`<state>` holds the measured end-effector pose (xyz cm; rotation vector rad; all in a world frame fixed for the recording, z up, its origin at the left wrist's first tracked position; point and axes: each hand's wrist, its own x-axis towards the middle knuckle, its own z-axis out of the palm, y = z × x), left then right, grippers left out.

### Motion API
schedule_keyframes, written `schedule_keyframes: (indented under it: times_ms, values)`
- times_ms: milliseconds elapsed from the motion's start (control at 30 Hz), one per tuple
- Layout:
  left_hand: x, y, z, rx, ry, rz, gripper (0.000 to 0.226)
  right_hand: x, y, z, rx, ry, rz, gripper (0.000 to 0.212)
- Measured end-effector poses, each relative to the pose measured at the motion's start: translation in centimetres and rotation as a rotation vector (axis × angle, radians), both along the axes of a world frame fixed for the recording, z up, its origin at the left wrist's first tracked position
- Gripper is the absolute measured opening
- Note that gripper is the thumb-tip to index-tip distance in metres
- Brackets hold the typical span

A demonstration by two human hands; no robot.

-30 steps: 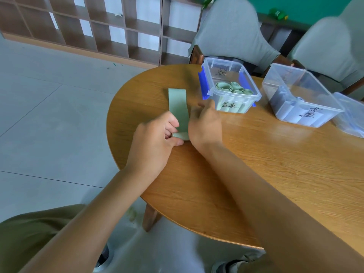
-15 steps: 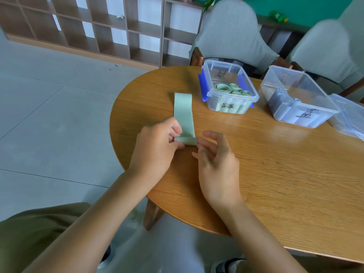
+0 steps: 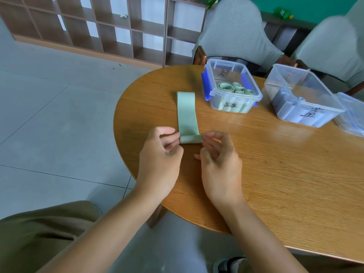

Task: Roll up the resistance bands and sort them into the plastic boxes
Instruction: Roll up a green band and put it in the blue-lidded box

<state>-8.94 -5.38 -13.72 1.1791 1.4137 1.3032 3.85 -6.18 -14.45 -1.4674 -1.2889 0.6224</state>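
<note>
Green resistance band (image 3: pixel 186 113) lies flat on the wooden table (image 3: pixel 275 174), running lengthwise away from the person, far end near the table's left rim. Near end is curled into a small tight roll (image 3: pixel 191 139) lying crosswise – only a short part rolled, the rest still flat.

Left hand (image 3: pixel 160 160): fingers curled, fingertips (image 3: pixel 174 139) touching the roll's left end, thumb above them by the band's left edge. Looks like a light pinch on that end, but the actual contact is partly hidden behind the knuckles.

Right hand (image 3: pixel 220 160): fingers loosely bent and spread, the tips touching the roll's right end. Not closed around it – cannot tell whether it presses or only rests there.

So the roll sits directly between the two hands, one end at each set of fingertips, both palms on the near side of it and off the band.

Boxes: clear plastic box with blue latches (image 3: pixel 232 91) just right of the band's far end, apart from it, holding several rolled green bands (image 3: pixel 235 88) upright, handwritten label on the front. Second clear box (image 3: pixel 301 95) further right, bluish-grey rolled bands (image 3: pixel 285 101) inside, also labelled. Edge of a third clear container (image 3: pixel 350 115) at the frame's right side, contents unclear.
</note>
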Motion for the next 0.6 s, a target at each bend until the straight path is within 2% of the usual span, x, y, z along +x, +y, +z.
schedule_keyframes:
  times_ms: [267, 400, 600]
  values:
    - [1.1, -1.2, 0.4, -0.006, -0.116, -0.105, 0.044, 0.0, -0.1, -0.1, -0.008, -0.004, 0.007, 0.033]
    - [1.7, -1.5, 0.2, 0.018, -0.091, -0.145, 0.048, 0.0, -0.3, 0.2, -0.020, -0.002, 0.042, 0.038]
    - [1.8, -1.6, 0.4, 0.043, -0.109, -0.087, 0.043, -0.1, -0.4, 0.4, 0.007, -0.046, 0.056, 0.040]
